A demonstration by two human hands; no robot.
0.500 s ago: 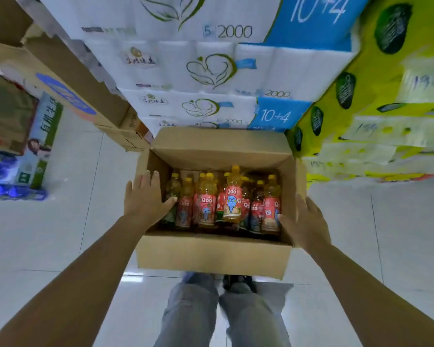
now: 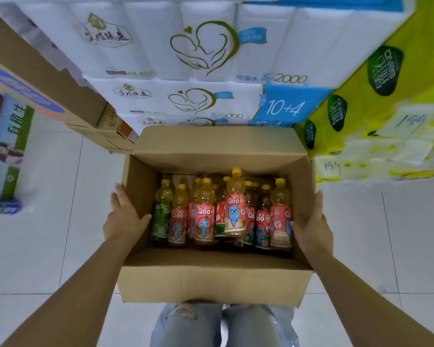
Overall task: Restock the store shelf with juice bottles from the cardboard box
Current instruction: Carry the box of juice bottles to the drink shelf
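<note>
Both hands, left hand (image 2: 125,219) and right hand (image 2: 313,229), now clasp the cardboard box (image 2: 211,276) sides, lifted nearer, juice bottles (image 2: 233,209) still unshelved.

Plain brown cardboard box (image 2: 211,276) — inside, juice bottles (image 2: 234,206) with yellow caps, red labels and a blue cartoon; one label green. White packs (image 2: 198,51) with green heart outlines, yellow packs (image 2: 386,91) right.

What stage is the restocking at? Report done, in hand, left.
Done: box open, flaps up. In hand: left hand and right hand grip its side walls; neither holds a bottle. Left: all the bottles stand inside the box; no shelf in view, so stocking hasn't begun.
</note>
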